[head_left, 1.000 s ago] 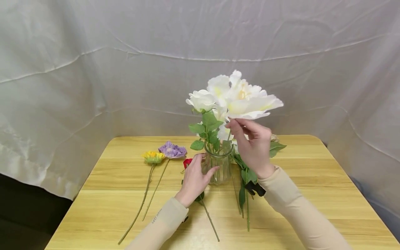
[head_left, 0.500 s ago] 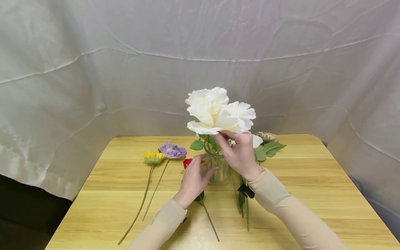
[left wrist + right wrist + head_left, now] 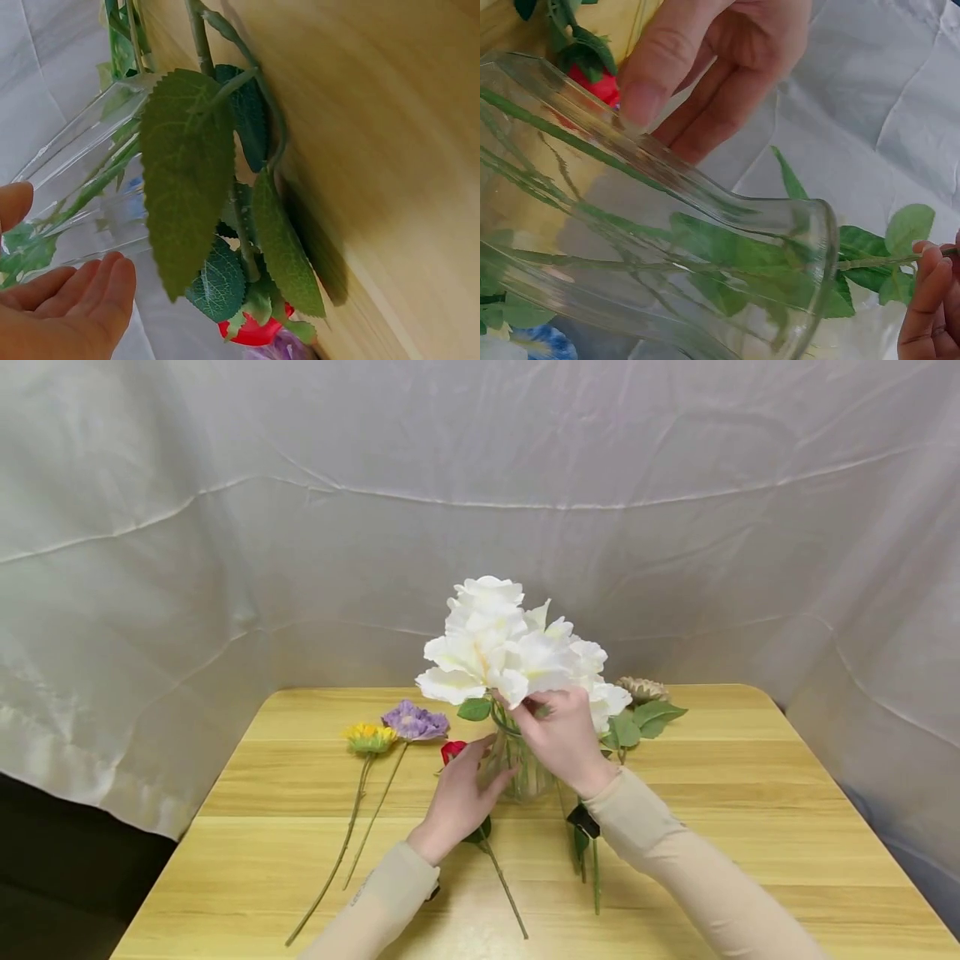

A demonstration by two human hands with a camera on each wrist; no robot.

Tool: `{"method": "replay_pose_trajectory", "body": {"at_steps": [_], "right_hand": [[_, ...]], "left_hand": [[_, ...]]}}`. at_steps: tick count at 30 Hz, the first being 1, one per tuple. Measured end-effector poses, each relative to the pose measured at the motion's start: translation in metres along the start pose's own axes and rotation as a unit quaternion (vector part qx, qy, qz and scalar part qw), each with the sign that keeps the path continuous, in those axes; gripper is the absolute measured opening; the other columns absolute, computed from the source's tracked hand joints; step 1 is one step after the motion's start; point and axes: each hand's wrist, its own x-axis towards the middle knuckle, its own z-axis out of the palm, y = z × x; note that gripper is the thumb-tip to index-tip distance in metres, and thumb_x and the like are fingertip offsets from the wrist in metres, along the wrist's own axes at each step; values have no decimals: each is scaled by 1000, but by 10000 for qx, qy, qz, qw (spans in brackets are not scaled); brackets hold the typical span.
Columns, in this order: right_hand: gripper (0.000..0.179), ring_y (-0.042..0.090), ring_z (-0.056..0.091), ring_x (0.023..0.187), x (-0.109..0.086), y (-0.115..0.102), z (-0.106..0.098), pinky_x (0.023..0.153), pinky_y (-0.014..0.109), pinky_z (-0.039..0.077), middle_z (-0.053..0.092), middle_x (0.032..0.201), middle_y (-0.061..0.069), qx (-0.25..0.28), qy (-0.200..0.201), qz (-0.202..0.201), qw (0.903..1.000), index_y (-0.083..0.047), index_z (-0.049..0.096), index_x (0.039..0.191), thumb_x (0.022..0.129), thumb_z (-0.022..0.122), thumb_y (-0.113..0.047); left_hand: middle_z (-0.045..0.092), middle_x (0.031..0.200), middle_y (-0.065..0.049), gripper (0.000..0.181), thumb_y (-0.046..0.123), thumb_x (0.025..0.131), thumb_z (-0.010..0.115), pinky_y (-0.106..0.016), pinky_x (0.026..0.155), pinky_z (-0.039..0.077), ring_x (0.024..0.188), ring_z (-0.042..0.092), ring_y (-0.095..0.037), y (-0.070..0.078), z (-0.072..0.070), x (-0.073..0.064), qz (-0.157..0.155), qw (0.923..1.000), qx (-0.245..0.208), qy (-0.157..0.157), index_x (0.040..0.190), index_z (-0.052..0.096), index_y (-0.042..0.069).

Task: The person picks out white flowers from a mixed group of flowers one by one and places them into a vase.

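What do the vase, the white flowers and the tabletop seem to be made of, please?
Vase: clear, glossy glass or perhaps plastic; stems show through it. White flowers: probably matte fabric, with thin, ruffled petals. Tabletop: wood or wood-look laminate, slightly shiny; grain and seams show.

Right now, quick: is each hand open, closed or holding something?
Left hand: open, beside the clear glass vase.
Right hand: closed, pinching a thin green flower stem.
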Motion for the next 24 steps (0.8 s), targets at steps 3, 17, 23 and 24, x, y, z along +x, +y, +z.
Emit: {"method": "replay_pose_trajectory", "body": {"at_steps": [3,17,23,24], "right_hand": [[6,13,65,53,-2,2,3,53,23,55,73,65,10,-164,-130,54,9998,-1,78,83,86,72,1],[12,16,56,57,-8,17,14,54,27,50,66,64,7,-1099,-617,-69,9920,-3,68,71,79,76,1],[9,24,65,67,-8,17,15,61,36,57,72,73,11,-1473,-829,132,9855,-1,75,80,75,72,6],[8,24,64,67,-7,16,15,61,37,56,71,71,10,-1567,-879,221,9835,-2,74,77,76,70,6]], "left_hand": [[61,139,-17,61,32,97,67,-50,99,56,120,64,-34,-1,-1,-2,-108,9998,-39,-135,147,47,2],[61,138,-19,56,24,97,68,-46,102,55,122,64,-34,-4,-5,-11,202,9994,-118,-242,144,50,-1],[59,142,-17,56,25,97,67,-44,103,55,122,64,-32,-4,-6,-15,242,9991,-63,-329,145,49,0],[58,142,-17,56,25,98,67,-44,103,55,122,64,-32,-5,-6,-15,259,9991,-59,-323,145,49,1]]}}
